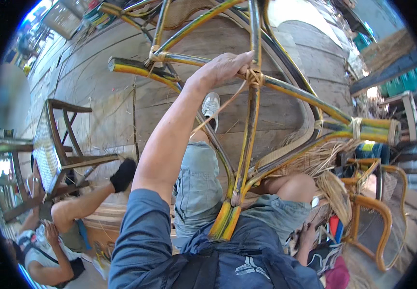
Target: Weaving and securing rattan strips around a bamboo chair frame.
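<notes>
Rattan frame (252, 120), left hand (220, 70) gripping its bound joint — right hand (307, 236) perhaps idle, stool (56, 139) nearby

A rattan furniture workshop: cane chair frames (247, 96), loose fibre bundles (324, 164), plank floor (97, 86).

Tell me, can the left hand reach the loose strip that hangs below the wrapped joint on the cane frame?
Probably yes. The left hand already rests on the frame at the wrapped joint, and the loose strip hangs just below it with nothing between them. The right hand is low near the lap.
</notes>
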`<state>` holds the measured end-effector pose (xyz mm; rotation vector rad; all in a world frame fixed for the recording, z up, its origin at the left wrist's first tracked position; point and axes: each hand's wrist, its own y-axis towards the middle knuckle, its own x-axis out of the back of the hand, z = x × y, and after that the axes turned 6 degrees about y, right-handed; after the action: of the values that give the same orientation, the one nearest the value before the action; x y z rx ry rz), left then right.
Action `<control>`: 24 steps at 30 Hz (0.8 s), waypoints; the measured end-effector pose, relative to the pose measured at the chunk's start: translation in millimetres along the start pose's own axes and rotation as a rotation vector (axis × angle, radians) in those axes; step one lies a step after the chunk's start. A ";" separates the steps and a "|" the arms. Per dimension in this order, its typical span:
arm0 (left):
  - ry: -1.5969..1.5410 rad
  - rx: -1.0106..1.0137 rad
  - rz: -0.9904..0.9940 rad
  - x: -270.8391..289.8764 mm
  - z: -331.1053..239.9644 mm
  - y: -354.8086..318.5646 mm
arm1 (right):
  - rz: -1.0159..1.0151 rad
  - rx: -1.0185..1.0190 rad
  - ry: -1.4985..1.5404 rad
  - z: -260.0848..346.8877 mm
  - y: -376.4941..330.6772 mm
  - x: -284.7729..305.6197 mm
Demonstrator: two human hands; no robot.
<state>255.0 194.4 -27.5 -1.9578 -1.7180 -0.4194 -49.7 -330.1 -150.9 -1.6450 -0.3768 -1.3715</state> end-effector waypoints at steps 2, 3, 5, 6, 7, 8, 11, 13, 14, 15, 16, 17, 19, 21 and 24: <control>-0.102 -0.057 -0.017 1.8 -3.6 2.4 | -0.208 0.260 0.237 0.4 17.2 8.2; 0.008 -0.065 -0.019 1.0 -4.2 6.2 | -0.297 0.407 0.270 18.7 31.3 23.5; 0.171 -0.086 0.026 3.4 7.4 13.8 | -0.372 0.662 0.430 139.9 13.4 87.9; 0.166 -0.085 0.010 2.1 16.1 17.7 | -0.374 0.843 0.511 195.5 3.8 110.3; 0.139 -0.134 0.009 3.3 25.5 18.6 | -0.319 0.958 0.540 246.0 -3.5 124.9; 0.102 -0.195 0.015 0.9 28.6 21.9 | -0.325 1.118 0.589 290.1 -5.3 130.9; 0.085 -0.166 0.101 4.0 24.3 25.3 | -0.316 1.485 0.398 406.5 -13.6 138.2; 0.013 -0.189 0.198 -2.5 24.3 35.1 | -0.357 1.558 0.287 447.0 -8.9 136.4; 0.007 -0.197 0.192 -4.3 23.2 38.6 | -0.345 1.528 0.215 460.0 -2.2 132.0; 0.022 -0.207 0.175 -2.8 25.5 32.6 | -0.309 1.508 0.150 469.5 -1.1 122.9; 0.033 -0.208 0.160 1.5 26.8 21.8 | -0.281 1.521 0.147 473.1 -3.4 115.7; 0.098 -0.252 0.186 10.3 28.2 13.8 | -0.358 1.594 0.121 476.2 -4.0 109.7; -0.037 -0.545 0.270 8.9 40.8 8.7 | -0.394 1.681 0.144 482.3 -9.8 96.5; 0.259 -0.396 0.020 -9.9 26.0 17.8 | -0.257 1.605 0.233 472.8 7.9 106.7; 0.316 -0.242 -0.041 -7.5 15.4 -1.9 | -0.361 1.644 0.090 468.9 2.0 113.5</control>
<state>250.6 196.9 -44.0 -1.8949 -1.5632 -0.9369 273.0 5.5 -24.5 -0.1333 -1.3228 -0.7994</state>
